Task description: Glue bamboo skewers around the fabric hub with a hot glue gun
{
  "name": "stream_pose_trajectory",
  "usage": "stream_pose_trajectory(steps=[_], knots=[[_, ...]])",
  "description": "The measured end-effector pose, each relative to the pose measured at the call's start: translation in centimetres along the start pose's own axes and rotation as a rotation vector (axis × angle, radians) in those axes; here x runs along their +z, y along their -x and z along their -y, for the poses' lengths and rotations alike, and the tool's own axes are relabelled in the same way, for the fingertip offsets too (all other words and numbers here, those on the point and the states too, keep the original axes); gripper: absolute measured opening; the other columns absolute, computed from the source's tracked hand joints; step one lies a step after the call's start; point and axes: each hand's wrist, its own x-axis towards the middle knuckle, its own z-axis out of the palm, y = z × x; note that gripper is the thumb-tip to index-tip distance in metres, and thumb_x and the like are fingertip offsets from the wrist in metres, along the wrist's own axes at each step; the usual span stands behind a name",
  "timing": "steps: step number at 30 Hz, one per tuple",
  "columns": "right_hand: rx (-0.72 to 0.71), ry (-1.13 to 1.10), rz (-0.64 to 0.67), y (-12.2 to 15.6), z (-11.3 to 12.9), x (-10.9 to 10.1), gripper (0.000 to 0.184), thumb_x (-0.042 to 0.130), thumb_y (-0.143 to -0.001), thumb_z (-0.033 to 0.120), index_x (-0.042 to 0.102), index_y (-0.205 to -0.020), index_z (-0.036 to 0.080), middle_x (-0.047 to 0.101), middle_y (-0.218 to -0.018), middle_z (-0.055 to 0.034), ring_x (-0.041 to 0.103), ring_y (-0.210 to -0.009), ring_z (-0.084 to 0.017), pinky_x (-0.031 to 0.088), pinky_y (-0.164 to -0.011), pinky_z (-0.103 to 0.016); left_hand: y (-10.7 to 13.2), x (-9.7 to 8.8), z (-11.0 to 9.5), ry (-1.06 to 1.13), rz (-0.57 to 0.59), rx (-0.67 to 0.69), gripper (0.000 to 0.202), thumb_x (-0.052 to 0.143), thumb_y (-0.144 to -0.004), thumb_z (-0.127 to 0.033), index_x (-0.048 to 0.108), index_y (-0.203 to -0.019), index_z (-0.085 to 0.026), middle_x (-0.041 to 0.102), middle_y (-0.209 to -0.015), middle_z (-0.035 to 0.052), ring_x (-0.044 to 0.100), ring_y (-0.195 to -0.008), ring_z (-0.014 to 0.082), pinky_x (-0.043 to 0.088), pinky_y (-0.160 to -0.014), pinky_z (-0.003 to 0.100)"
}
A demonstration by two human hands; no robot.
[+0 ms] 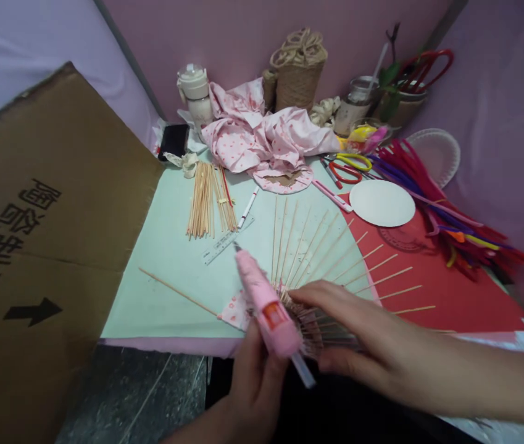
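My left hand [259, 376] is closed round the handle of a pink hot glue gun [266, 302], its nozzle pointing up and left over the table. A clear glue stick [303, 370] pokes out of the gun's rear. Beside it, my right hand [358, 327] rests with thumb and fingers apart at the gathered base of a fan of thin wooden sticks [320, 246]. The sticks spread out to the right. A piece of pink-patterned fabric [235, 310] with one stick [178, 291] lies left of the gun, partly hidden by it.
A bundle of sticks [201, 203], a ruler [220, 248] and a marker [247, 208] lie behind. Farther back are crumpled pink fabric [271, 139], twine [299, 77], scissors [349, 169], pipe cleaners [456, 216] and a white oval [382, 203]. A cardboard panel [58, 185] stands left.
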Motion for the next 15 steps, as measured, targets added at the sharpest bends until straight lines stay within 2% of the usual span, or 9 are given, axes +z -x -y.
stream_pose_trajectory(steps=[2,4,6,8,11,13,15], knots=[[0.066,-0.083,-0.037,1.3,1.4,1.6,0.064,0.061,-0.089,0.021,0.037,-0.147,0.026,0.051,-0.145,-0.0092,0.049,-0.133,-0.021,0.044,-0.109,-0.031,-0.2,0.1,0.1,-0.083,0.179,0.100,0.020,0.050,-0.096,-0.036,0.059,-0.106,-0.021,0.062,-0.086,0.0059,0.056,-0.077,0.0202,0.048,-0.074,0.032],[0.117,-0.157,-0.134,2.1,2.2,3.6,0.073,0.061,-0.084,0.014,0.034,-0.151,0.026,0.051,-0.147,-0.0084,0.047,-0.135,-0.023,0.044,-0.109,-0.034,-0.6,0.5,0.5,-0.103,0.345,0.214,0.021,0.044,-0.097,-0.038,0.053,-0.106,-0.021,0.059,-0.087,0.0057,0.054,-0.075,0.0189,0.048,-0.072,0.032],[0.165,-0.230,-0.287,2.6,2.3,6.0,0.072,0.064,-0.083,0.021,0.038,-0.150,0.028,0.056,-0.143,-0.0067,0.052,-0.131,-0.026,0.045,-0.109,-0.037,-1.0,1.1,1.0,-0.151,0.434,0.281,0.021,0.040,-0.098,-0.040,0.048,-0.098,-0.021,0.057,-0.085,0.0053,0.052,-0.072,0.0176,0.045,-0.067,0.031],[0.266,-0.309,-0.439,3.0,1.6,8.4,0.060,0.061,-0.087,0.033,0.048,-0.145,0.027,0.064,-0.133,-0.0075,0.056,-0.128,-0.029,0.043,-0.111,-0.043,-1.1,1.7,1.4,-0.245,0.453,0.318,0.021,0.037,-0.097,-0.040,0.042,-0.090,-0.022,0.055,-0.080,0.0048,0.050,-0.069,0.0173,0.043,-0.063,0.030],[0.425,-0.381,-0.593,3.5,-0.2,11.2,0.046,0.057,-0.089,0.050,0.067,-0.125,0.023,0.075,-0.112,-0.0099,0.063,-0.119,-0.032,0.047,-0.107,-0.047,-0.9,1.9,0.8,-0.426,0.505,0.283,0.014,0.039,-0.094,-0.035,0.041,-0.090,-0.021,0.058,-0.083,0.0082,0.056,-0.074,0.0204,0.047,-0.066,0.034],[0.486,-0.408,-0.661,3.8,-1.5,12.2,0.046,0.053,-0.090,0.056,0.073,-0.115,0.023,0.078,-0.104,-0.0098,0.067,-0.113,-0.032,0.052,-0.102,-0.046,-0.9,1.4,-0.5,-0.544,0.586,0.203,0.013,0.046,-0.092,-0.032,0.046,-0.094,-0.019,0.063,-0.092,0.0121,0.060,-0.083,0.0240,0.051,-0.073,0.038],[0.489,-0.430,-0.750,4.1,-2.6,12.8,0.045,0.050,-0.092,0.057,0.073,-0.112,0.024,0.078,-0.103,-0.0085,0.067,-0.113,-0.031,0.054,-0.100,-0.043,-1.1,0.2,-2.1,-0.641,0.672,0.135,0.023,0.059,-0.089,-0.032,0.051,-0.105,-0.018,0.064,-0.110,0.0143,0.061,-0.098,0.0271,0.052,-0.083,0.041]])
